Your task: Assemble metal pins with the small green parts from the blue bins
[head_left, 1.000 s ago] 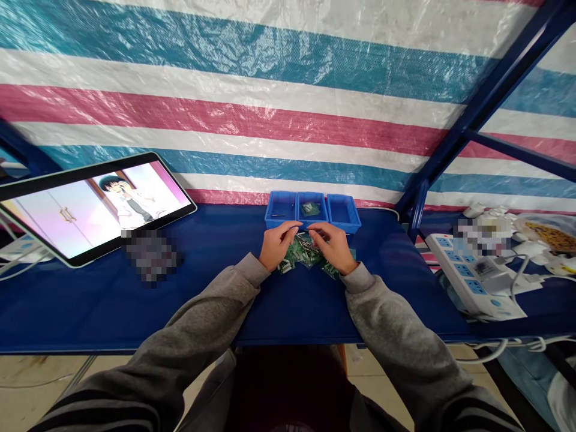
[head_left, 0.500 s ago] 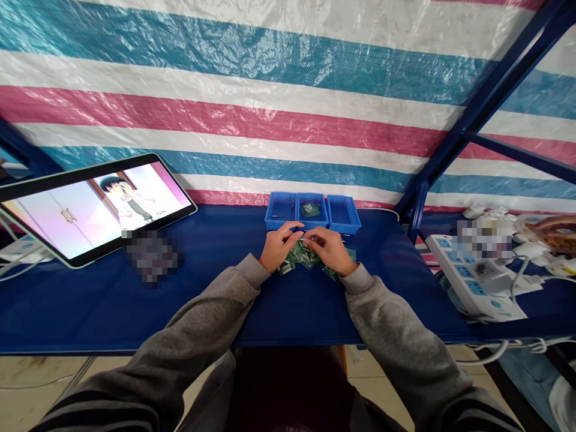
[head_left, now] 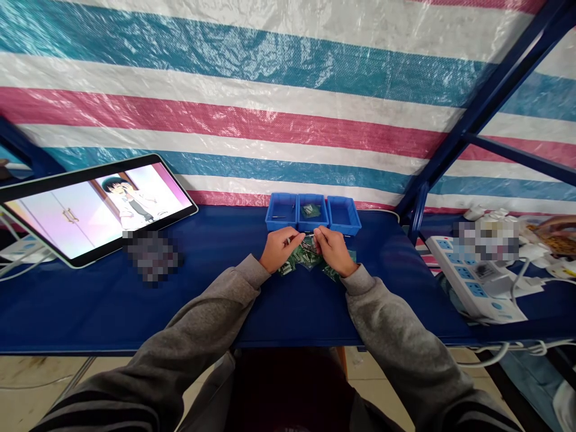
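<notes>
My left hand (head_left: pixel 279 249) has its thumb and fingers closed in a pinch. Opposite it, my right hand (head_left: pixel 333 249) is closed the same way, its fingertips a short gap from the left ones. Whatever either hand pinches is too small to make out. Below and between them lies a pile of small green pieces in clear packets (head_left: pixel 308 258), partly covered by both hands. Just beyond the fingers stand a left blue bin (head_left: pixel 269 223) with a thin metal piece inside, a middle blue bin (head_left: pixel 311 198) with a green packet, and a right blue bin (head_left: pixel 344 213).
A tablet (head_left: pixel 99 210) playing a cartoon leans at the left, with a blurred object (head_left: pixel 153 258) by it. To the right are a white power strip (head_left: pixel 468 279) with plugs and cables, and another person's hand (head_left: pixel 560 225). A striped sheet (head_left: pixel 270 120) hangs behind the blue table (head_left: pixel 202 300).
Both hands have shifted slightly, and the fingers have curled in more tightly. My left index finger, stretched out before, is now bent towards the thumb. The bins and packets have stayed put.
</notes>
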Demonstrator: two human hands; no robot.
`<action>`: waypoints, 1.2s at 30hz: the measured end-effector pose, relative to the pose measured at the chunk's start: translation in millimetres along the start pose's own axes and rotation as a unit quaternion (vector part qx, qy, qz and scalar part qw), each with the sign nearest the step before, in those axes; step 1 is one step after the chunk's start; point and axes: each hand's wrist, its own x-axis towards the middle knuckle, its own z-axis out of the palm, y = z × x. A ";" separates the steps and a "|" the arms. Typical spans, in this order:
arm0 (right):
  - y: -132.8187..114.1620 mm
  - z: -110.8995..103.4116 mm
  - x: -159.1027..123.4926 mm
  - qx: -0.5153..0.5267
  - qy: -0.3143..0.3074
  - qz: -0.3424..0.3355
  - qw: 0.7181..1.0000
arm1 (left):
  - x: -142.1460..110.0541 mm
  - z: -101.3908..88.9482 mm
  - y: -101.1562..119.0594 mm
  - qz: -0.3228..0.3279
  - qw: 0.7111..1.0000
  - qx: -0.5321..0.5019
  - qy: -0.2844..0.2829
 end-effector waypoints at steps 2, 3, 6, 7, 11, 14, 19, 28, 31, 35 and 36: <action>0.1 0.3 -0.2 -0.005 -0.005 -0.001 1.000 | -0.5 -0.5 0.6 0.000 1.000 -0.004 -0.012; 0.2 0.4 -0.1 -0.004 -0.009 -0.003 1.000 | -0.5 -0.7 0.8 -0.001 1.000 -0.005 -0.014; 0.0 0.7 0.1 0.006 -0.021 -0.006 1.000 | -0.1 -0.9 0.8 -0.004 1.000 -0.008 -0.008; -0.2 0.8 0.0 0.011 -0.024 -0.004 1.000 | 0.1 -0.8 0.9 -0.007 1.000 -0.009 -0.004; -0.2 1.5 -0.9 0.035 -0.024 0.011 0.999 | -0.9 -0.4 1.8 -0.039 0.999 -0.036 0.006; 0.3 1.9 -1.2 0.034 -0.017 0.016 0.999 | -0.1 -0.3 1.1 -0.093 0.992 -0.081 0.039; -1.6 0.3 -0.5 0.015 -0.015 0.016 1.000 | 19.9 -3.7 -13.9 -0.216 0.953 -0.146 0.155; 0.1 -0.7 1.0 -0.002 -0.002 0.009 1.000 | 35.7 -18.9 -28.3 -0.196 0.966 -0.149 0.078; 0.7 -1.3 1.7 -0.041 0.013 0.010 0.999 | 25.3 -26.4 -28.7 -0.091 0.995 0.029 0.026; 2.3 -0.9 1.8 -0.072 0.021 0.008 0.997 | 17.3 -33.1 -26.8 -0.051 0.966 0.249 -0.041; 3.0 -0.6 1.7 -0.074 0.021 0.007 0.997 | 16.3 -33.1 -25.6 -0.068 0.954 0.287 -0.052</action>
